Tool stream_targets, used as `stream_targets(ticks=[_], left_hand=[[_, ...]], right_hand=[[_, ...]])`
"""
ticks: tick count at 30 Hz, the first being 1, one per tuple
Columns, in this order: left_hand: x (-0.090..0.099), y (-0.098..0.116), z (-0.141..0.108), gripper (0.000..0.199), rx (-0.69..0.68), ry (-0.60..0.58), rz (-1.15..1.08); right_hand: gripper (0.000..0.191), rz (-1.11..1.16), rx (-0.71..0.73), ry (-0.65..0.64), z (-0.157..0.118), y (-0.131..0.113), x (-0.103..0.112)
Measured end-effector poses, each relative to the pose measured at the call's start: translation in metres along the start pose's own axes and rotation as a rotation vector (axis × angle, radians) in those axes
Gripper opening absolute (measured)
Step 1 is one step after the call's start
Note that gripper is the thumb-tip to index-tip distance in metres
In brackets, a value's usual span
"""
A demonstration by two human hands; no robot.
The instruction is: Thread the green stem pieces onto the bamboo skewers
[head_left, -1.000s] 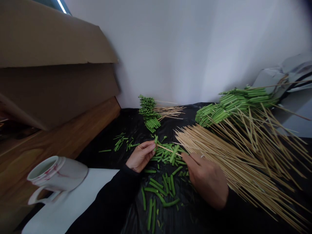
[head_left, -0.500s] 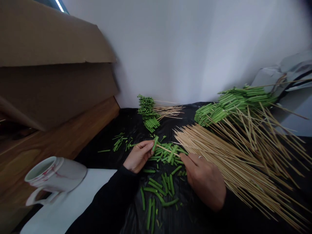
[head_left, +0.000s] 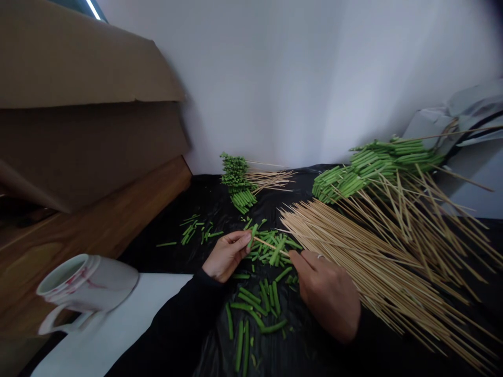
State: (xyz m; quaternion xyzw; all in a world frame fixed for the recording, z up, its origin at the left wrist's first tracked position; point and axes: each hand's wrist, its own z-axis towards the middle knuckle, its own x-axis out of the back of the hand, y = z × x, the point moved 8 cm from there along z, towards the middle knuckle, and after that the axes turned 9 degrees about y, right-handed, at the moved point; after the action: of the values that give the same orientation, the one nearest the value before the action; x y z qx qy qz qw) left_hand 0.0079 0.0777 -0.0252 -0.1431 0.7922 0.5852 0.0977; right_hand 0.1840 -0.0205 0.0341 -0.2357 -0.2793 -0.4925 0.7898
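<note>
In front of you rises a plain pale wall [head_left: 298,78], with a big brown cardboard box [head_left: 90,57] at your left. A crinkled black plastic sheet [head_left: 212,201] covers the work surface. On your right spreads a broad heap of thin tan wooden skewers [head_left: 346,251], a large stack of skewered green stalks [head_left: 377,162] behind it; a smaller skewered stack [head_left: 236,173] lies by the wall. A white, red-marked mug [head_left: 94,283] rests on its side at your left.

Your right hand [head_left: 328,293] grips one slim wooden skewer [head_left: 271,245]; your left hand [head_left: 228,256] pinches a short cut green stalk [head_left: 253,233] between thumb and fingers. The stalk lies up and left of your right hand, steeply slanted, top leaning right; the skewer meets it crosswise, sloping down to your right hand. You can't tell how deeply it has pierced.

Against a second ago, the stalk leans further right and the bare skewer between your hands looks slightly shorter.
</note>
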Motion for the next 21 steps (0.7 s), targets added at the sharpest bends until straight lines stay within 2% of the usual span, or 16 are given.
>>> stream_targets(ticks=[4, 10, 21], left_hand=[[-0.004, -0.004, -0.004, 0.028, 0.003, -0.019, 0.028], [-0.021, -0.018, -0.016, 0.024, 0.049, -0.088, 0.042], [-0.025, -0.024, -0.020, 0.025, 0.099, -0.082, 0.048]], right_hand=[[0.027, 0.007, 0.009, 0.008, 0.000, -0.003, 0.000], [0.024, 0.005, 0.027, 0.007, 0.003, -0.010, -0.001], [0.027, -0.016, 0.099, 0.067, 0.004, -0.016, 0.002]])
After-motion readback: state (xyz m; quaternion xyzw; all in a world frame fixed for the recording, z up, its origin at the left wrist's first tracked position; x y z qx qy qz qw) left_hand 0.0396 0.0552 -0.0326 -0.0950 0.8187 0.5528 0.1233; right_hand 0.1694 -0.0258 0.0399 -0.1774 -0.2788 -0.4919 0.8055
